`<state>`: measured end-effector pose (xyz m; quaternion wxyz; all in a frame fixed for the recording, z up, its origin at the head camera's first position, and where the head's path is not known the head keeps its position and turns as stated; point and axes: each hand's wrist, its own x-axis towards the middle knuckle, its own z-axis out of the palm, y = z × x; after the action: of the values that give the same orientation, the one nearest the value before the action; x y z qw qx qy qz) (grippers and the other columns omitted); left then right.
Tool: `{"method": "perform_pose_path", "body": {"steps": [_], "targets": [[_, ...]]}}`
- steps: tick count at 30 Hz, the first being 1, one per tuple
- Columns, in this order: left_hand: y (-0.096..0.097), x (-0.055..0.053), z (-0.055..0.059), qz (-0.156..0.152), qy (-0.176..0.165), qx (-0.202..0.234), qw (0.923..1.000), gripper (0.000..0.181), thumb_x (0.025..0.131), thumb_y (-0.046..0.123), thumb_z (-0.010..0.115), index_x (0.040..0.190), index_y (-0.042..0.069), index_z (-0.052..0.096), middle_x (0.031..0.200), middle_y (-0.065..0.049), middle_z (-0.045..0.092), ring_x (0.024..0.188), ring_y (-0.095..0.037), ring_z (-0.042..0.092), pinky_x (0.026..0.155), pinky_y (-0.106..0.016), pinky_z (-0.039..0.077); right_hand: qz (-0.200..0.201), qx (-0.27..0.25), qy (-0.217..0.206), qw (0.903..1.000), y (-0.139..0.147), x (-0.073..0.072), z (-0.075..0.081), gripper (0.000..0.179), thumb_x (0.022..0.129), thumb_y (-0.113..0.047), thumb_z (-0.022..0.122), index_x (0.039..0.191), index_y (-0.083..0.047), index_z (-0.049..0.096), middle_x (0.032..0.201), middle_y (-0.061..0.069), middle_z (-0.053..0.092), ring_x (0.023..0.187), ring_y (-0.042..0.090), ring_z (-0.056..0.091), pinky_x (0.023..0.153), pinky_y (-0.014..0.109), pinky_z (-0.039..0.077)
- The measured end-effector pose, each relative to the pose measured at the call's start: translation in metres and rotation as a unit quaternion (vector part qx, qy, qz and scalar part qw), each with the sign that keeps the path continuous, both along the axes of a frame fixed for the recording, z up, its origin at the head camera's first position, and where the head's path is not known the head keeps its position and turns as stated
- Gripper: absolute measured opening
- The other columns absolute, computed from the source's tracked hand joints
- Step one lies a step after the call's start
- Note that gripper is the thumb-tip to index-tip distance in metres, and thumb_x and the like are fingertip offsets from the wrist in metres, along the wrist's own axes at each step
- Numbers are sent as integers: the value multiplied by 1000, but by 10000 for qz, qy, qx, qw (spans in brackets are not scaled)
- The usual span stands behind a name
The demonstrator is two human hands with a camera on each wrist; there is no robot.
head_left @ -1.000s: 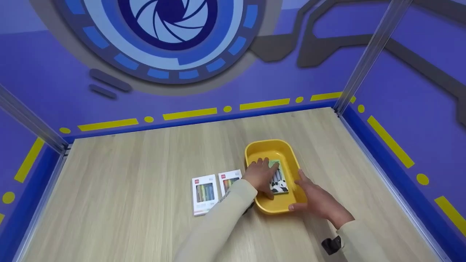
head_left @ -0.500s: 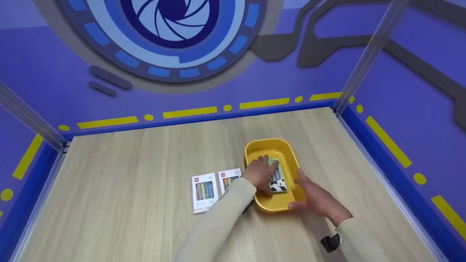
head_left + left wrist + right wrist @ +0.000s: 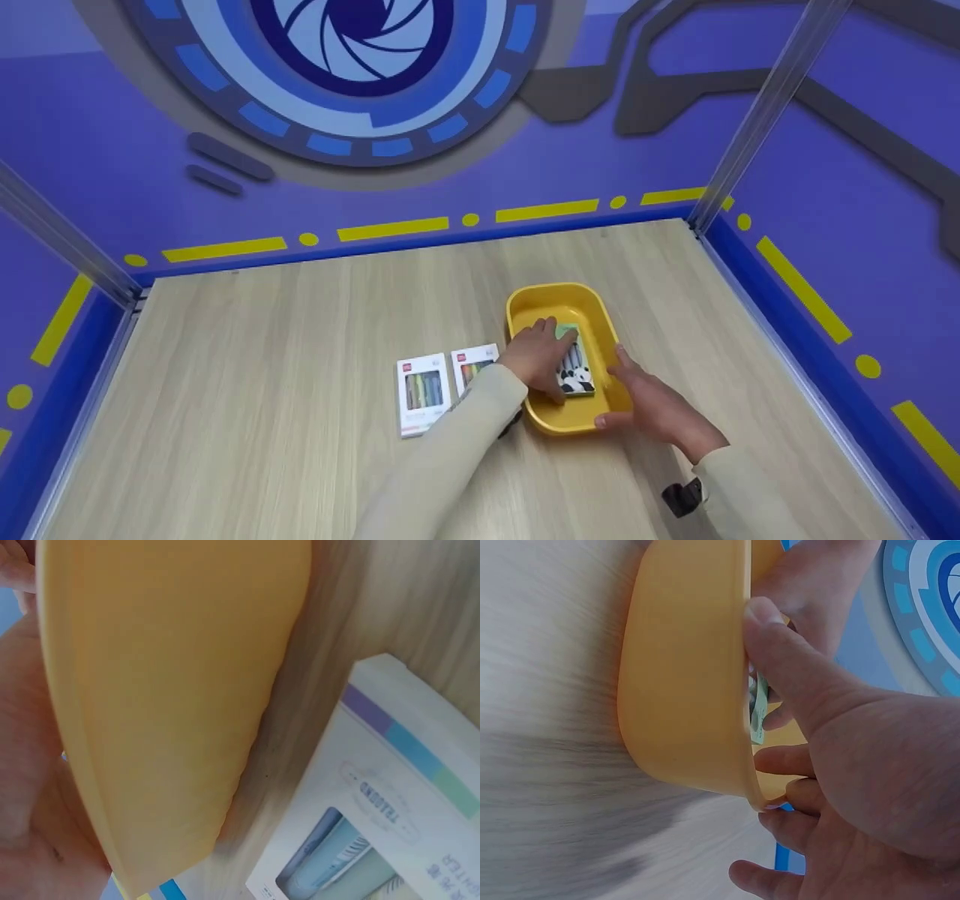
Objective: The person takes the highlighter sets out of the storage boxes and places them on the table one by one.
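Note:
A yellow plastic bin [image 3: 574, 421] stands on the table. Inside it is a green panda-print pack [image 3: 576, 379] with grey pen-like sticks showing. My left hand [image 3: 534, 358] reaches over the bin's left wall and holds the pack's left side between thumb and fingers; part of that grip is hidden. My right hand [image 3: 660, 409] grips the bin's right rim near the front corner; in the right wrist view its thumb [image 3: 791, 652] lies on the rim. Left of the bin lie two white highlighter boxes [image 3: 424, 394] with clear windows, the right one partly covered by my left sleeve.
The wooden tabletop [image 3: 285, 390] is enclosed by blue-purple panels with yellow dashes. A wall [image 3: 390, 199] stands behind, and another [image 3: 885, 247] rises on the right. The nearer highlighter box [image 3: 390, 757] lies close to the bin's outer side.
Both hands, the bin and the pack keep nearly the same places. The whole view has shifted only slightly.

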<state>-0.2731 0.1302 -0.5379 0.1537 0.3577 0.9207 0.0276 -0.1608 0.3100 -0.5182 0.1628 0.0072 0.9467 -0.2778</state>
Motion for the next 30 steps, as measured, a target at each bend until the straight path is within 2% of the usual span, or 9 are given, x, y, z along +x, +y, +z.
{"method": "perform_pose_path", "body": {"steps": [8,24,30], "targets": [[-5,-1,3,37,4,51,10000,100,68,52,82,150,29,31,154,-8,32,136,-25,38,117,-40,32,-25,53,-76,10000,-2,0,0,94,77,-46,77,149,-4,35,163,17,8,144,42,26,114,60,27],[-9,1,9,113,-117,246,9996,98,70,51,82,151,32,30,156,-7,30,140,-26,36,118,-41,31,114,10,-1,9999,-4,0,0,90,79,-41,77,148,-3,35,162,20,8,141,44,30,112,60,30],[-10,3,14,-18,23,194,9998,97,70,52,81,150,31,31,155,-7,32,139,-25,37,119,-39,30,186,29,32,9998,-3,0,1,88,79,-39,77,147,-1,37,161,22,7,141,45,29,112,60,30]]}}
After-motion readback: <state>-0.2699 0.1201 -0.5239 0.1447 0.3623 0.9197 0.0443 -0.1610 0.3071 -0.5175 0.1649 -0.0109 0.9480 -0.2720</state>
